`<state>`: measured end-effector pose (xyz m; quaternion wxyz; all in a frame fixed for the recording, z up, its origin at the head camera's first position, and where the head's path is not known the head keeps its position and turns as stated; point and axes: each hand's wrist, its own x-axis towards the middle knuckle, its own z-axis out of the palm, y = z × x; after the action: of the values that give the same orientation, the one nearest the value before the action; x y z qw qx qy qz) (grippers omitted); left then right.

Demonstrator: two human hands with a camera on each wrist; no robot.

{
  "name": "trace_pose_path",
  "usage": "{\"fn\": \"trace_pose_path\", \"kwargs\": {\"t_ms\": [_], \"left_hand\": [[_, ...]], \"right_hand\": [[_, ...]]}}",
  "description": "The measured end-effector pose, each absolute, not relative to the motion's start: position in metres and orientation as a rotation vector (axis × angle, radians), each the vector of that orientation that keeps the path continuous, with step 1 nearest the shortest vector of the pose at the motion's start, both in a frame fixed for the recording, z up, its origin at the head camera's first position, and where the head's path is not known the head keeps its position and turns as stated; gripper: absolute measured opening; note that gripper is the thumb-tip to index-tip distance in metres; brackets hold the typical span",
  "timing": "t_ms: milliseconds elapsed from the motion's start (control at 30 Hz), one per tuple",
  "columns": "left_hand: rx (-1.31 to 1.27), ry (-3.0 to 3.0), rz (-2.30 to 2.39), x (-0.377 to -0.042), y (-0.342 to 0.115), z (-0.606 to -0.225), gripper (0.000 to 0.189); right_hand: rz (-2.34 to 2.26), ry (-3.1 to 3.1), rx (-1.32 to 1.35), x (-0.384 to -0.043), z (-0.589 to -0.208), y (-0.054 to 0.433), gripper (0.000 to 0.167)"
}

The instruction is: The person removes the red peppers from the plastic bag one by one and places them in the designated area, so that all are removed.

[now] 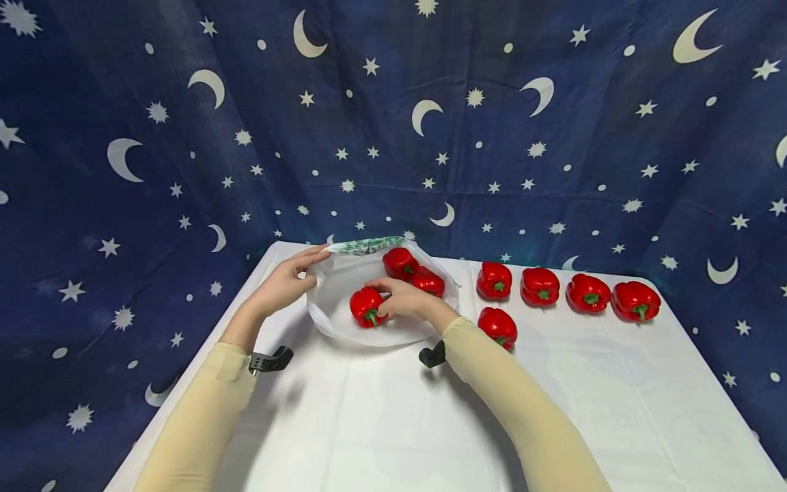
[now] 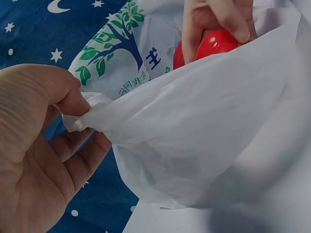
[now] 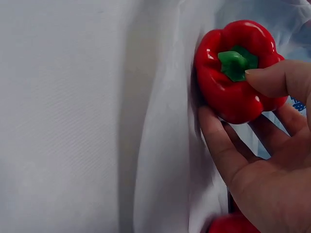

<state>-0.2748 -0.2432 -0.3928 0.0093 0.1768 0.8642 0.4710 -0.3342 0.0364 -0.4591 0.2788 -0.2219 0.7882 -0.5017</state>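
A white plastic bag [image 1: 344, 333] with a green tree print lies on the table, its mouth spread wide. My left hand [image 1: 285, 283] pinches the bag's left edge; in the left wrist view, thumb and fingers [image 2: 73, 104] grip the gathered plastic. Inside the bag's mouth, my right hand [image 1: 402, 299] holds a red bell pepper [image 1: 364, 305] with a green stem. The right wrist view shows the thumb on top of this pepper [image 3: 228, 92], by the stem, and the fingers beneath it. Two more red bell peppers [image 1: 398, 262] sit in the bag, behind the right hand.
On the white table [image 1: 369, 424], right of the bag, several red bell peppers [image 1: 540, 287] stand in a row along the back. Another bell pepper [image 1: 499, 326] lies in front of them, partly behind the right forearm. A dark blue curtain [image 1: 393, 123] with moons and stars hangs behind.
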Motion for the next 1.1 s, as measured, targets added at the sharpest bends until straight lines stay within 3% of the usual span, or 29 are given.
{"fn": "trace_pose_path", "kwargs": {"t_ms": [467,800,1100], "left_hand": [[0.562,2.699,1.387,-0.275,-0.233,-0.401,0.06],[0.54,2.713,1.366,-0.269,-0.227,-0.402,0.059],[0.548,2.684,1.399,-0.249,-0.217,-0.381,0.058]], "right_hand": [[-1.402,1.997,-0.526,-0.317,-0.458,0.056,0.086],[-1.525,1.967,-0.465,-0.308,-0.463,0.05,0.08],[-1.513,1.984,-0.474,-0.307,-0.461,0.047,0.073]]}}
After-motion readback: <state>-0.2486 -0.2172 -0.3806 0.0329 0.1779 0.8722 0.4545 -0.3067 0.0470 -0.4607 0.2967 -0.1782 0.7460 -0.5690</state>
